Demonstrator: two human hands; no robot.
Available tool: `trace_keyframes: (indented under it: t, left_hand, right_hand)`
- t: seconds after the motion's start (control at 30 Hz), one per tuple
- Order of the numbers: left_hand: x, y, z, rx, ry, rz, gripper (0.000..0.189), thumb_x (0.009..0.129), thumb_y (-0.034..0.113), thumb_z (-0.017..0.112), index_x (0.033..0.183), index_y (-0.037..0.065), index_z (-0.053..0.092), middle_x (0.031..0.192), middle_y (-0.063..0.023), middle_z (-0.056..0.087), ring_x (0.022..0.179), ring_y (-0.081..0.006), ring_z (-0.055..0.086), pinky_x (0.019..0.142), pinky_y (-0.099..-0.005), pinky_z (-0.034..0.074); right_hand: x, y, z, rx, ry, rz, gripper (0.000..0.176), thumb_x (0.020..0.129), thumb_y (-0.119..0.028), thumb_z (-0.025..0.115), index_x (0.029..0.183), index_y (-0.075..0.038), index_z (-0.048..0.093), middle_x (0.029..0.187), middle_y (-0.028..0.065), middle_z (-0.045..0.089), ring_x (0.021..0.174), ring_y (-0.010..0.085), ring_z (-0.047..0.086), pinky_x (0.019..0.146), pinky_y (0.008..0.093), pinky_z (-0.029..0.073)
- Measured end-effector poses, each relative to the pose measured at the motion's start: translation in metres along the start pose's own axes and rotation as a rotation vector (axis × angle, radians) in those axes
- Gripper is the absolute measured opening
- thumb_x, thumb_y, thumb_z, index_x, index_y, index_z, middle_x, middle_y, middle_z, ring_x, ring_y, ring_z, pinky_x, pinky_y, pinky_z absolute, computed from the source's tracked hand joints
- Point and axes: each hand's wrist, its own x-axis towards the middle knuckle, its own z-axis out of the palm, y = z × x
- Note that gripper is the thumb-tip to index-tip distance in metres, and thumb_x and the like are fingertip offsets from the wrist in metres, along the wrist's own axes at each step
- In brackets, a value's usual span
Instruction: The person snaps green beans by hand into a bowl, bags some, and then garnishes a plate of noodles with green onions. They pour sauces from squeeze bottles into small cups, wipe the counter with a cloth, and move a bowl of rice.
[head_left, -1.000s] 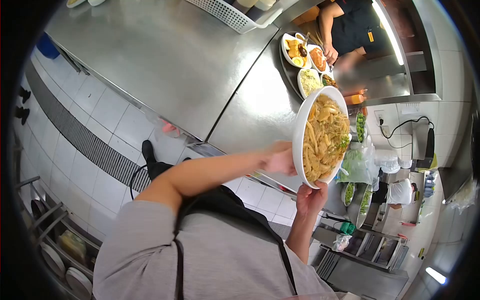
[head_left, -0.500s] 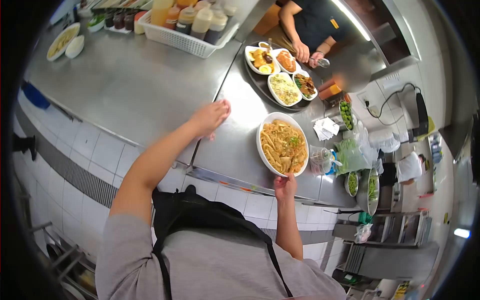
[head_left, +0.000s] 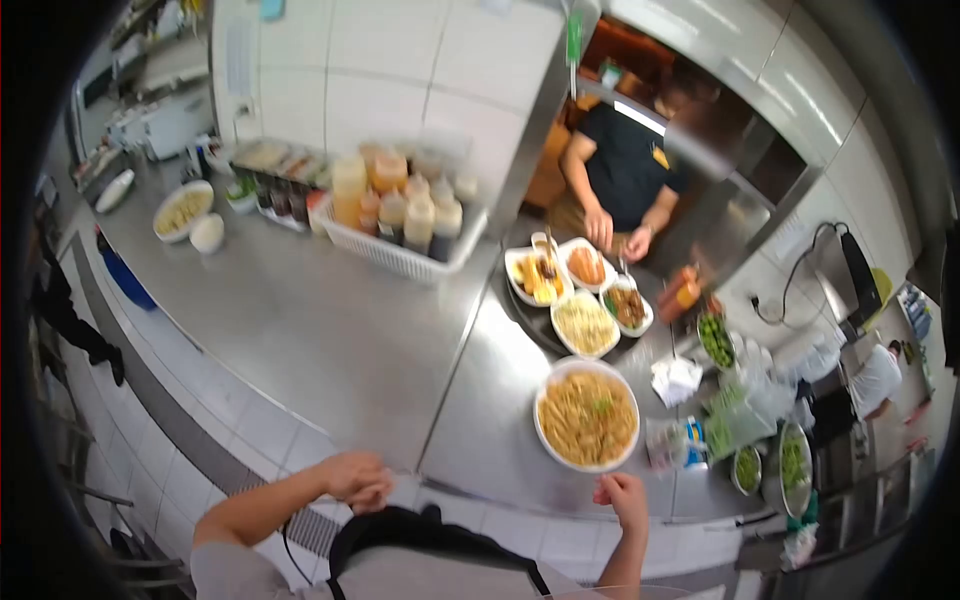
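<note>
My left hand [head_left: 358, 482] is at the counter's front edge, left of the noodle bowl, with its fingers curled and nothing visible in them. To the right, my right hand [head_left: 622, 498] has its fingers folded in, just below the bowl's rim and apart from it. A large white bowl of noodles [head_left: 587, 415] with a green garnish stands on the steel counter [head_left: 350, 350]. Its far side meets the near edge of a dark round tray [head_left: 530, 335]. On that tray are several white dishes of food, among them a pale, shredded-looking dish [head_left: 585, 325].
A white basket of sauce bottles [head_left: 395, 248] stands at the back. Behind the tray, another person [head_left: 625, 160] is at the hatch, hands near the dishes. Napkins [head_left: 677, 381], plastic bags [head_left: 745, 410] and bowls of greens [head_left: 790, 465] are on the right.
My right hand has let go of the noodle bowl, which now sits closer to the tray. My left hand has drawn back toward my body. The view has tilted up.
</note>
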Motion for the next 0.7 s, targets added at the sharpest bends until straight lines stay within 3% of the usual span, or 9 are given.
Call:
trace_keyframes:
  t: [0.07, 0.13, 0.17, 0.23, 0.33, 0.4, 0.47, 0.63, 0.7]
  left_hand:
    - [-0.045, 0.016, -0.044, 0.220, 0.012, -0.235, 0.010, 0.066, 0.021, 0.060, 0.070, 0.013, 0.060, 0.069, -0.0081, 0.056, 0.070, -0.0283, 0.054, 0.065, -0.0392, 0.044]
    - [-0.083, 0.028, -0.068, 0.183, 0.312, -0.629, 0.015, 0.075, 0.021, 0.056, 0.080, 0.008, 0.059, 0.071, -0.0074, 0.057, 0.065, -0.0243, 0.055, 0.066, -0.0374, 0.044]
    - [-0.088, 0.028, -0.076, 0.210, 0.315, -0.631, 0.015, 0.075, 0.021, 0.056, 0.080, 0.008, 0.059, 0.071, -0.0074, 0.057, 0.065, -0.0243, 0.055, 0.066, -0.0374, 0.044]
    - [-0.069, 0.039, -0.088, -0.279, 1.329, -0.744, 0.027, 0.086, 0.026, 0.046, 0.095, 0.002, 0.056, 0.077, -0.0064, 0.056, 0.073, -0.0188, 0.056, 0.070, -0.0349, 0.044]
    - [-0.028, 0.025, -0.087, -0.241, 1.532, -0.645, 0.036, 0.092, 0.032, 0.037, 0.101, -0.001, 0.050, 0.088, -0.0075, 0.055, 0.082, -0.0198, 0.055, 0.075, -0.0349, 0.043]
    - [-0.012, 0.014, -0.089, -0.045, 1.426, -0.659, 0.035, 0.090, 0.031, 0.039, 0.099, 0.000, 0.052, 0.087, -0.0086, 0.056, 0.081, -0.0229, 0.056, 0.075, -0.0355, 0.043]
    - [-0.007, 0.003, -0.103, 0.318, 1.183, -0.682, 0.032, 0.088, 0.030, 0.042, 0.096, 0.002, 0.055, 0.085, -0.0108, 0.059, 0.080, -0.0291, 0.058, 0.075, -0.0368, 0.044]
    - [-0.031, -0.037, -0.143, 0.330, 0.897, -0.598, 0.025, 0.085, 0.030, 0.047, 0.085, 0.009, 0.061, 0.077, -0.0083, 0.062, 0.072, -0.0311, 0.059, 0.064, -0.0379, 0.047]
    - [-0.058, -0.073, -0.135, 0.451, 0.637, -1.004, 0.021, 0.081, 0.033, 0.052, 0.078, 0.014, 0.061, 0.075, -0.0057, 0.062, 0.067, -0.0284, 0.059, 0.057, -0.0383, 0.047]
  right_hand:
    - [0.013, -0.026, 0.020, 0.054, 0.012, -0.170, 0.017, 0.080, -0.010, 0.056, 0.086, 0.003, 0.065, 0.068, 0.0086, 0.064, 0.067, 0.0157, 0.062, 0.065, 0.0264, 0.049]
    - [0.025, -0.075, 0.067, -0.254, -0.086, -0.693, 0.032, 0.081, -0.007, 0.056, 0.112, 0.002, 0.056, 0.103, 0.0108, 0.062, 0.096, 0.0189, 0.058, 0.079, 0.0287, 0.046]
    - [0.035, -0.091, 0.098, -0.038, -0.269, -0.637, 0.043, 0.083, -0.008, 0.055, 0.123, -0.001, 0.044, 0.120, 0.0103, 0.048, 0.106, 0.0205, 0.051, 0.083, 0.0294, 0.044]
    - [0.052, -0.129, 0.170, 0.253, -0.693, -0.512, 0.072, 0.085, -0.009, 0.052, 0.141, -0.007, 0.008, 0.147, 0.0089, 0.007, 0.123, 0.0244, 0.037, 0.090, 0.0321, 0.041]
    - [0.054, -0.150, 0.312, 0.669, -0.937, -0.331, 0.069, 0.091, -0.035, 0.045, 0.142, -0.012, 0.004, 0.148, 0.0076, 0.005, 0.121, 0.0250, 0.039, 0.094, 0.0338, 0.036]
    - [0.050, -0.161, 0.393, 0.888, -0.993, -0.176, 0.068, 0.091, -0.041, 0.042, 0.142, -0.015, 0.004, 0.147, 0.0081, 0.008, 0.118, 0.0249, 0.041, 0.094, 0.0334, 0.036]
    - [0.053, -0.181, 0.446, 0.858, -1.091, 0.470, 0.066, 0.090, -0.044, 0.041, 0.142, -0.020, 0.009, 0.144, 0.0096, 0.022, 0.113, 0.0271, 0.046, 0.092, 0.0361, 0.038]
    - [0.088, -0.228, 0.390, 0.745, -1.231, 0.258, 0.056, 0.090, -0.039, 0.043, 0.137, -0.014, 0.025, 0.119, 0.0080, 0.050, 0.099, 0.0239, 0.053, 0.085, 0.0372, 0.044]
    - [0.115, -0.277, 0.357, 0.659, -1.213, 0.021, 0.046, 0.089, -0.030, 0.048, 0.128, -0.007, 0.038, 0.105, 0.0074, 0.056, 0.091, 0.0220, 0.056, 0.084, 0.0370, 0.046]
